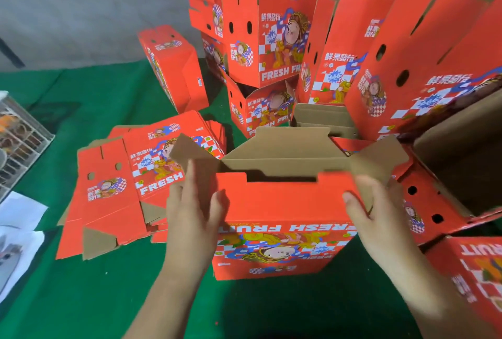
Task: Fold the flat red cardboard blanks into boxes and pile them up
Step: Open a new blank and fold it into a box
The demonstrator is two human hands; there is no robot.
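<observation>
The half-formed red box (pixel 279 211) stands on the green worktop (pixel 81 298), brown top flaps raised, printed with a cartoon figure and "FRESH FRUIT" upside down to the camera. The left hand (pixel 190 213) grips its left end and the right hand (pixel 380 216) its right end. Flat blanks (pixel 114 192) lie left, reading "FRESH"; the smaller script appears Chinese, not legible.

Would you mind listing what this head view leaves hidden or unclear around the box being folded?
- Box interior and bottom: hidden by its own near wall and raised flaps.
- Left hand and right hand fingertips: tucked behind the end flaps.
- Stack of flat blanks: count unreadable, sheets overlap.
- Wire crate: cut by the left edge, contents blurred.
- Piled boxes: tops cut off by the upper edge.
</observation>
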